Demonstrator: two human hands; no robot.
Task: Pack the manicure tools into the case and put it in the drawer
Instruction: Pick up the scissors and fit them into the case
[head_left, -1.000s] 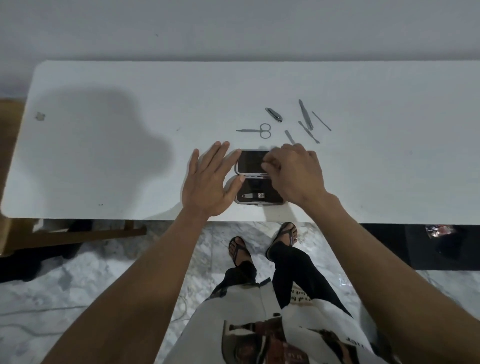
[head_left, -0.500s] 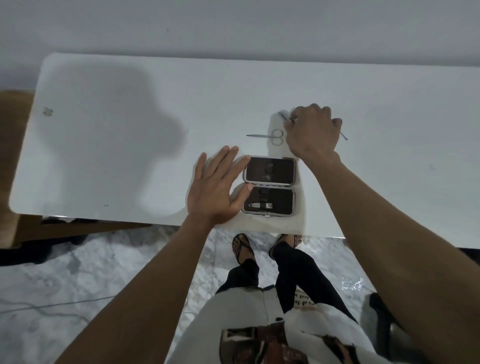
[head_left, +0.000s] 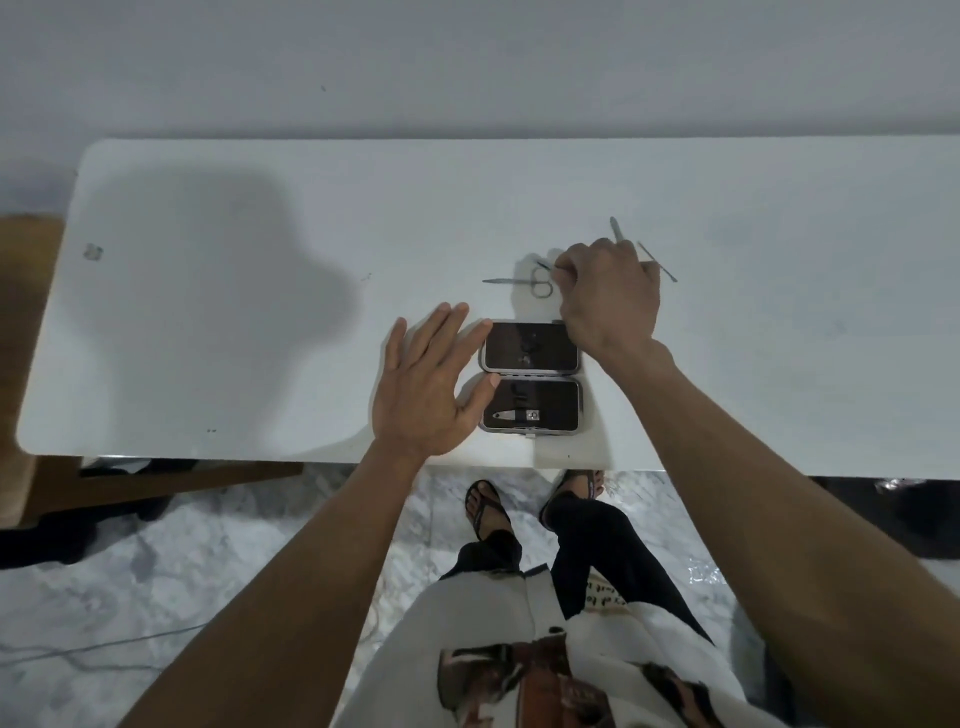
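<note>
The open dark manicure case (head_left: 530, 347) lies near the front edge of the white table (head_left: 260, 338). A nail clipper (head_left: 514, 414) sits in its near half. My left hand (head_left: 428, 395) rests flat beside the case's left side, fingers apart, thumb at the case rim. My right hand (head_left: 605, 296) is just beyond the case, fingertips pinched on a small metal tool (head_left: 544, 265) next to the scissors (head_left: 519, 281). A metal file (head_left: 615, 228) and a thin metal stick (head_left: 658, 263) poke out behind the right hand; other tools are hidden under it.
A small grey scrap (head_left: 93, 252) lies at the table's far left. Wooden furniture (head_left: 26, 364) stands left of the table. My legs and sandalled feet (head_left: 488, 512) are on the marble floor below the front edge.
My right hand left the case, reached back to the loose tools and closed its fingertips on a small one. My left hand stayed beside the case.
</note>
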